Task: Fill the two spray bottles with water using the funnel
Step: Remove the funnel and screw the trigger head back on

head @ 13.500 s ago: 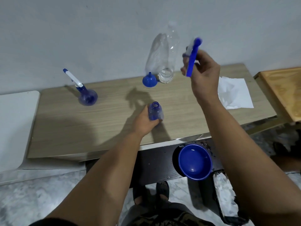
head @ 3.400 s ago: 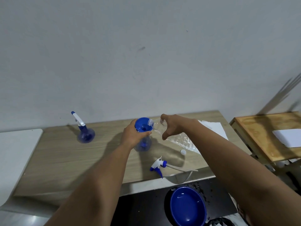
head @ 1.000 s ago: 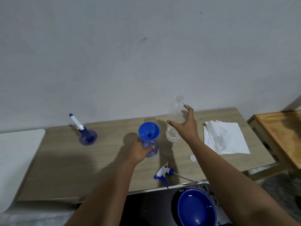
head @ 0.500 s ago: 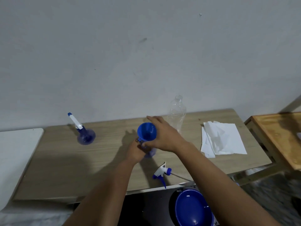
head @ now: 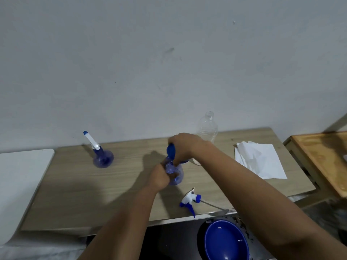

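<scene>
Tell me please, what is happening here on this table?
A person is working on a spray bottle on the wooden table. The left hand grips the bottle while the right hand holds the blue funnel at its neck. The trigger head lies beside it. A second spray bottle stands capped farther left.

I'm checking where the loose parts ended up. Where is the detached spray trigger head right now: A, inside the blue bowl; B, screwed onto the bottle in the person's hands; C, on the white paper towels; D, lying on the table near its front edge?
D: the spray trigger head lies on its side on the table near the front edge, apart from both hands.
</scene>
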`<state>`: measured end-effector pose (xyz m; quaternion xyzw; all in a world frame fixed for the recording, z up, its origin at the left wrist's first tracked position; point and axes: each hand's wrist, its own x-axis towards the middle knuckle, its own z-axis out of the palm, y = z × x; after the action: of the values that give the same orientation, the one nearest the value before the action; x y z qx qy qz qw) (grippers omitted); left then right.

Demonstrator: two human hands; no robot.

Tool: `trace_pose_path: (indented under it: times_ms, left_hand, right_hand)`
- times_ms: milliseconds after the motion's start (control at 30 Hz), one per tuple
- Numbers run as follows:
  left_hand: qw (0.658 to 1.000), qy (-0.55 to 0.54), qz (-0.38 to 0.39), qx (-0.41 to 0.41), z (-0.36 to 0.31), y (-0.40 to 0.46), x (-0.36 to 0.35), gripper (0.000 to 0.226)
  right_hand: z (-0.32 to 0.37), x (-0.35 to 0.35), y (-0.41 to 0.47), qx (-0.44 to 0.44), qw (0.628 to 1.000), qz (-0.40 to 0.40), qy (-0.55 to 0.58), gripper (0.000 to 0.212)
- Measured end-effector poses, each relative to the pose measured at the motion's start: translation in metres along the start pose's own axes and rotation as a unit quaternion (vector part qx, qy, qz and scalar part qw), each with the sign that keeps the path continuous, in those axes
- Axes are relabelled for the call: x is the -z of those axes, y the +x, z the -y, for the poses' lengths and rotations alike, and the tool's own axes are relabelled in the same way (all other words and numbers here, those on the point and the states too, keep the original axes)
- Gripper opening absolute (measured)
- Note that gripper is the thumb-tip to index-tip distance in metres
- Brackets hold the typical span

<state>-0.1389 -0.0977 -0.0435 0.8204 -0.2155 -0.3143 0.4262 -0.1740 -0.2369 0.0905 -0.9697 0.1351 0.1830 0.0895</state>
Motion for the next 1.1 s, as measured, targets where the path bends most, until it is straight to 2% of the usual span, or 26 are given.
trace_pose_path:
  times_ms: [67, 100, 200, 300, 400, 567, 800, 867, 933, 1100]
  left_hand:
    - [0.999, -0.007, 0.025, -0.023, 0.001, 0.000, 0.003, 0.053]
    - [0.999, -0.009, 0.028, -0.028, 0.003, 0.000, 0.005, 0.053]
    - [0.999, -0.016, 0.026, -0.044, 0.012, -0.002, 0.011, 0.054]
    - [0.997, -0.020, 0.031, -0.061, 0.019, -0.005, 0.017, 0.057]
    - [0.997, -0.017, 0.028, -0.068, 0.026, -0.009, 0.019, 0.057]
    - [0.997, -0.021, 0.026, -0.068, 0.038, -0.010, 0.023, 0.058]
    - [0.997, -0.033, 0.017, -0.072, 0.053, -0.007, 0.022, 0.055]
    - [0.997, -0.035, 0.018, -0.069, 0.053, -0.007, 0.022, 0.057]
    - [0.997, -0.025, 0.024, -0.069, 0.052, -0.007, 0.024, 0.058]
    - [0.997, -0.033, 0.023, -0.069, 0.049, -0.010, 0.022, 0.058]
  right_hand:
    - [-0.026, 0.005, -0.013, -0.033, 0.991, -0.034, 0.127, 0.076]
    - [-0.038, 0.002, -0.020, -0.047, 0.975, -0.061, 0.208, 0.077]
    - [-0.056, -0.035, -0.038, -0.077, 0.889, -0.176, 0.415, 0.079]
    - [-0.050, -0.095, -0.035, -0.122, 0.817, -0.239, 0.511, 0.076]
    - [-0.041, -0.147, -0.018, -0.173, 0.784, -0.230, 0.550, 0.071]
    - [-0.032, -0.187, 0.014, -0.220, 0.784, -0.195, 0.547, 0.067]
    - [-0.035, -0.186, 0.025, -0.215, 0.882, -0.141, 0.396, 0.059]
    - [-0.039, -0.184, 0.016, -0.215, 0.903, -0.143, 0.344, 0.045]
    - [-0.049, -0.184, 0.002, -0.216, 0.920, -0.140, 0.294, 0.035]
    - [-0.090, -0.184, -0.034, -0.276, 0.943, -0.079, 0.167, 0.043]
